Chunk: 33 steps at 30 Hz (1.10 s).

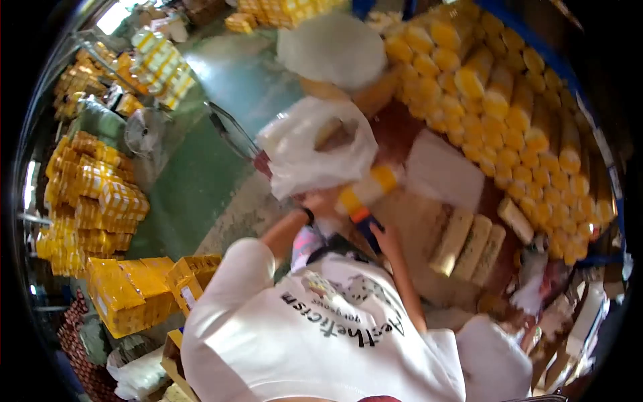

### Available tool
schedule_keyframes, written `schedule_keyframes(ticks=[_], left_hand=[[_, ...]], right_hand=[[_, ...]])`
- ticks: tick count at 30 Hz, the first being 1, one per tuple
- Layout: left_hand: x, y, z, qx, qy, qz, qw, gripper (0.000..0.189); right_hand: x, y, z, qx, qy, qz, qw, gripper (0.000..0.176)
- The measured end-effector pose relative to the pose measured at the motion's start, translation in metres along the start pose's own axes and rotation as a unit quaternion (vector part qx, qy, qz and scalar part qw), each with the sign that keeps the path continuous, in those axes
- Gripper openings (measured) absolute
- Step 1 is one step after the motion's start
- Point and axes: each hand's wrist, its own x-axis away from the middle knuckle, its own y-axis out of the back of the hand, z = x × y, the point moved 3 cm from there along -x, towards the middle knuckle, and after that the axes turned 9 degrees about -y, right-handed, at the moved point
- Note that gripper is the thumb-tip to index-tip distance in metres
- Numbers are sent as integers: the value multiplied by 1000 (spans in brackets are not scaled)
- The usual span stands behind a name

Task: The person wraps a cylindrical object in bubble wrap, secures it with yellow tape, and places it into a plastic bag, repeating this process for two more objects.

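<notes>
My left hand [323, 203], with a black band at the wrist, grips the near end of a yellow-and-white wrapped package [367, 190]. Motion blurs its fingers. In my right hand [386, 240] is a dark blue handheld device with an orange end [366, 226], held close under the package. Just beyond my left hand lies a crumpled white plastic bag [284, 151], with a brown patch showing in its opening. Past the package rests a flat white sheet or packet [445, 167].
Long pale wrapped packages [451, 241] lie side by side at right, near one more single package [515, 220]. Yellow-ended rolls [512, 137] form a tall stack behind them. Taped cartons [130, 295] and yellow bundles [100, 191] stand at left. A round white-topped object [331, 50] is ahead.
</notes>
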Motion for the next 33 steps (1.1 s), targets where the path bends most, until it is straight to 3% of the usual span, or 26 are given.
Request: schedule_keyframes(ticks=[1,3,4,5,8,11,14,17,20,21,25,29,32,33], left_hand=[[2,-8,-7,-31,-23,-33,999,90],[2,-7,-29,-52,6,-41,998,90],[0,11,-45,-52,52,-9,997,93],[4,22,-54,-69,59,-49,995,91],[8,28,-64,-122,48,-146,981,62],[26,36,-62,88,84,-205,971,39],[39,46,-66,97,80,-193,973,31],[43,57,-74,125,139,-167,968,28],[44,49,-74,92,100,-246,960,35],[43,46,-73,109,119,-176,971,48],[35,44,-83,-10,20,-152,988,78],[22,26,-74,-123,126,-88,980,80],[16,-26,-19,-232,149,-92,957,78],[14,-13,-18,-157,182,-106,965,71]], right_hand=[[8,5,-2,96,-19,-12,995,56],[11,-10,-25,77,-1,-56,995,58],[12,-13,-23,85,-15,-56,995,59],[11,-8,-12,104,-32,-20,994,61],[4,3,16,118,-52,17,992,63],[-10,0,26,106,-31,-1,994,65],[-16,-1,39,106,-27,-1,994,65],[-23,-5,44,95,-29,7,995,64],[-26,-5,51,90,-37,1,995,62],[-26,-5,55,91,-41,-1,995,61],[-38,-16,55,28,-37,19,999,57],[-47,-18,75,66,-30,2,997,57],[-58,-31,77,62,-18,-36,997,58],[-62,-33,78,66,-13,-31,997,59]])
